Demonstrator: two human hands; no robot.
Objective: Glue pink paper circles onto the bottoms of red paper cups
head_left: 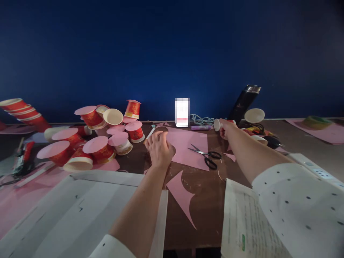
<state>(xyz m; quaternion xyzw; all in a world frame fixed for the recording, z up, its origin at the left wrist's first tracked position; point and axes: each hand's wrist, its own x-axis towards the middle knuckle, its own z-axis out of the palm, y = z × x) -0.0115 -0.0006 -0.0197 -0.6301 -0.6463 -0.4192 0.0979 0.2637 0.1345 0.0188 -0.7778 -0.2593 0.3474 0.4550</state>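
Note:
My left hand rests at the left edge of a pink paper sheet, fingers apart and bent. Dark scissors lie with blades parted on the sheet's right side. Farther right, my right hand has its fingers closed around a small paper cup lying on its side, its pale end toward the left. A pink paper offcut with curved edges lies nearer the front. Several red cups with pink paper discs on them stand or lean left of my left hand.
A stack of red cups leans at the far left. Behind my right hand are a black bottle and a pale cable. White board and printed paper lie in front; a power strip is at right.

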